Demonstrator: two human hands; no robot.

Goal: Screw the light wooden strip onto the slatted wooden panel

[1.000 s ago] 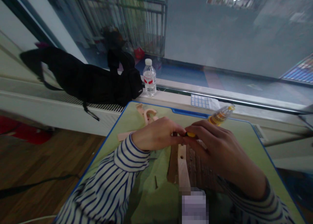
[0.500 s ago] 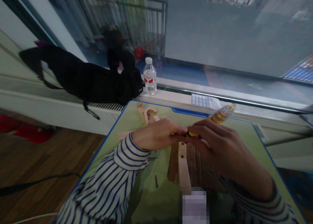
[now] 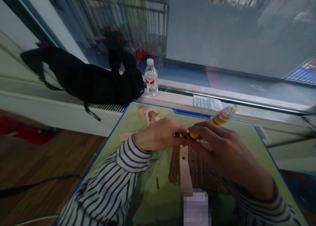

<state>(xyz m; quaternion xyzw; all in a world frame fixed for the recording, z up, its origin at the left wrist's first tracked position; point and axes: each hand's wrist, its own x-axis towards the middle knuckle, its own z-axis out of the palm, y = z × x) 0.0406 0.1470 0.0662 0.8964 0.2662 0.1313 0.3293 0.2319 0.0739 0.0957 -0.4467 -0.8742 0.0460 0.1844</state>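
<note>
My right hand (image 3: pixel 222 147) is closed round a screwdriver (image 3: pixel 223 115) with a clear and yellow handle, its back end sticking out past the knuckles. The yellow and black front end shows between my two hands. My left hand (image 3: pixel 161 133) pinches at that front end with thumb and forefinger; the tip is hidden there. Below the hands, a pale wooden piece (image 3: pixel 185 173) with a hole lies on a brown ridged block (image 3: pixel 201 170), partly covered by my right hand. A screw (image 3: pixel 157 183) rests on the green tabletop (image 3: pixel 145 199) to the left.
Several wooden parts (image 3: pixel 150 115), one curved, lie at the table's far left. A water bottle (image 3: pixel 151 77) and a black bag (image 3: pixel 93 81) stand on the sill beyond the edge. A blue-gridded sheet (image 3: pixel 202 101) lies by the window. A blurred pale patch (image 3: pixel 197 208) covers the near edge.
My left fingertips have shifted slightly back, so more of the screwdriver's yellow and black front end shows. The other things lie as before.
</note>
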